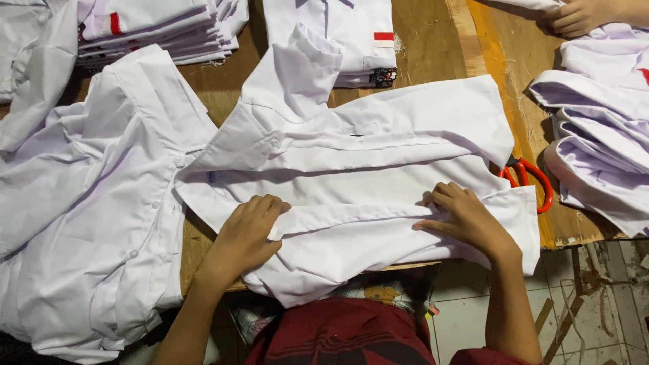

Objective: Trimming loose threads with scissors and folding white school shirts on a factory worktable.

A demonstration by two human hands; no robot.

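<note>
Mid-fold on the shirt (365, 169): left hand (247, 233) pinching the folded edge, right hand (466, 220) flat pressing it down, probably needs smoothing before the next fold.

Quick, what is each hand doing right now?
Left hand: fingers curled, gripping a folded edge of the white shirt.
Right hand: fingers bent, pressing on the same shirt's fabric, near the orange-handled scissors.

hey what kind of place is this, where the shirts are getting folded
Probably a garment workshop's finishing or packing table: stacks of identical folded white shirts, a rough wooden worktable with orange-handled scissors, and another person's hand handling shirts alongside.
</note>
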